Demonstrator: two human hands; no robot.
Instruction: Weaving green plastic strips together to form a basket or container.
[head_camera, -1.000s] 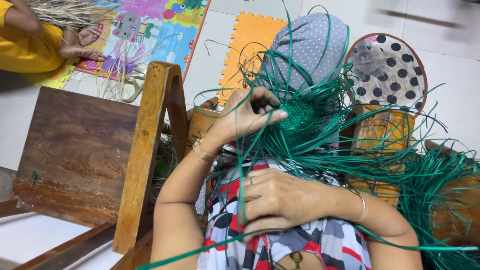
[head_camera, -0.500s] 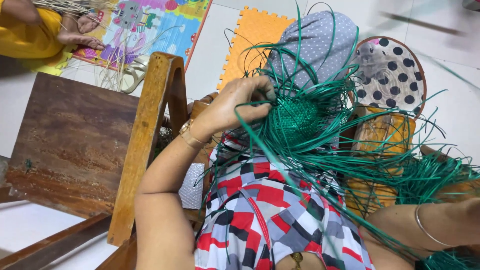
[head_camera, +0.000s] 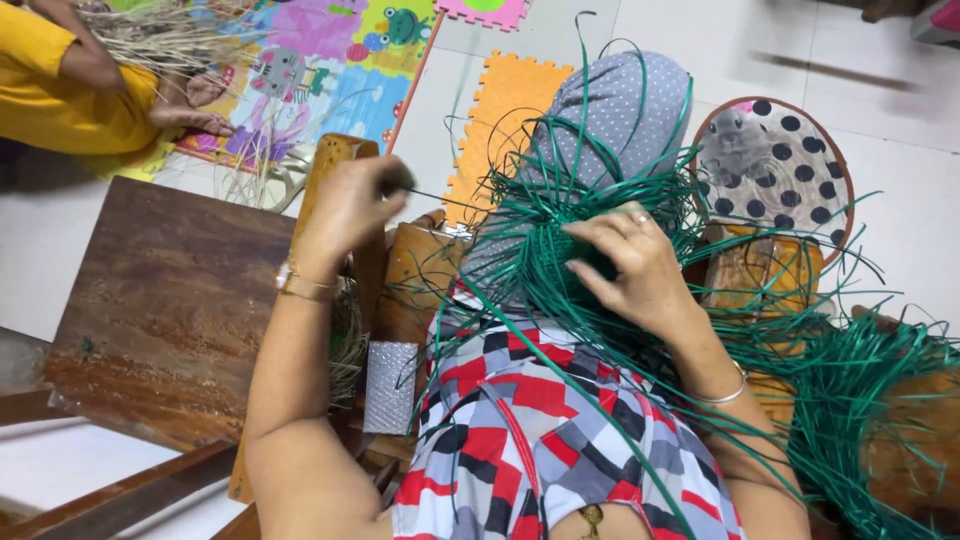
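I see my right hand pressed flat on the green woven piece at center frame, fingers together; my left hand, at 9 o'clock of it, pinches 1 thin strand.

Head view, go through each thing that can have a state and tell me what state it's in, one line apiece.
Left hand: raised, pinched on a thin dark strand pulled taut.
Right hand: pressed flat on the green weave.
Green weave: partly woven, loose strips fanning out all round.
Thin dark strand: stretched straight between left hand and weave.
Wooden chair: tipped over on the floor.
Dotted round tray: lying flat on the floor.
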